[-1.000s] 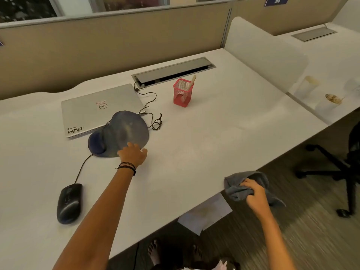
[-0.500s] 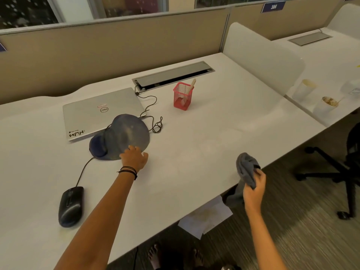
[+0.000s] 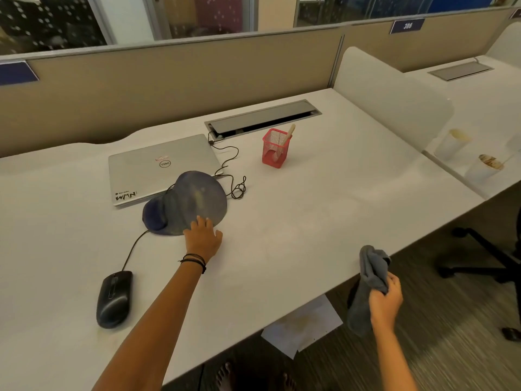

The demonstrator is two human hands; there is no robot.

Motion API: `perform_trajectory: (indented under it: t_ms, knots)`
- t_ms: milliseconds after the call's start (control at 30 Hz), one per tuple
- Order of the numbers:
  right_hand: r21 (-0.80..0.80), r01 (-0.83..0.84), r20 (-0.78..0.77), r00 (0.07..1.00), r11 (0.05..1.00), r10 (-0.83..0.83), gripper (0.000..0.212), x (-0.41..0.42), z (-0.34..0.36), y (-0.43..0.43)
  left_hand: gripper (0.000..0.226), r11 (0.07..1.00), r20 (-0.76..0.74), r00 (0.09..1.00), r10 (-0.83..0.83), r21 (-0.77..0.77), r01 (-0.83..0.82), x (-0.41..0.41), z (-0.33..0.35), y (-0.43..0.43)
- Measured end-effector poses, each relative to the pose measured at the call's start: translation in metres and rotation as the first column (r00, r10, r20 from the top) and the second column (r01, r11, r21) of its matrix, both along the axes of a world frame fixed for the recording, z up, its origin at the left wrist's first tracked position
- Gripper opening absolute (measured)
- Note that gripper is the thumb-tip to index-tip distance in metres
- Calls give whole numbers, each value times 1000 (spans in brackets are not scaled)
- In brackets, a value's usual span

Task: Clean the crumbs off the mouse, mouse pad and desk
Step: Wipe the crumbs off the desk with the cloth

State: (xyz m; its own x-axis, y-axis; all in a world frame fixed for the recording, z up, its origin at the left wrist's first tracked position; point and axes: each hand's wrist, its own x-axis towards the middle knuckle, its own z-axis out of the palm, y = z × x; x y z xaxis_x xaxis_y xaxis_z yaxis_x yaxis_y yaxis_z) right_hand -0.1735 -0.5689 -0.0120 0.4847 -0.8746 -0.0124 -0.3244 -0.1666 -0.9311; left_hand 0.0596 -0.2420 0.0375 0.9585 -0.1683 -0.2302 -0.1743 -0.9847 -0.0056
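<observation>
A round blue-grey mouse pad (image 3: 194,198) with a dark wrist rest lies on the white desk (image 3: 324,215), its far edge over the laptop's corner. My left hand (image 3: 203,238) rests on the pad's near edge with fingers straight. A black wired mouse (image 3: 114,299) sits on the desk to the near left, its cable running under the pad. My right hand (image 3: 384,301) grips a bunched grey cloth (image 3: 369,280) past the desk's front edge, above the floor.
A shut silver laptop (image 3: 160,166) lies behind the pad, with a coiled black cable (image 3: 236,190) beside it. A red mesh pen cup (image 3: 275,148) stands further back. A sheet of paper (image 3: 303,324) lies on the floor. An office chair base (image 3: 485,258) stands right.
My right hand has lifted the cloth from a low flat hold to an upright bunch near the desk edge. My left hand has stayed on the pad's near edge.
</observation>
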Motion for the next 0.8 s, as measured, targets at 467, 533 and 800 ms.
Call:
perform_trajectory:
  t_ms: [467,533,800]
  knots:
    - [-105,-22,169,985,994,39,21,64,100,0,52,999,-50,999,-13,-38,11,-9,-4,3]
    - [-97,-49,169,983,994,65,17,73,109,1,49,987,-73,997,-7,-160,-5,-11,4,-3]
    - [-139,-105,220,966,985,134,20,106,116,19,36,571,74,924,-375,-767,293,-58,81,-107]
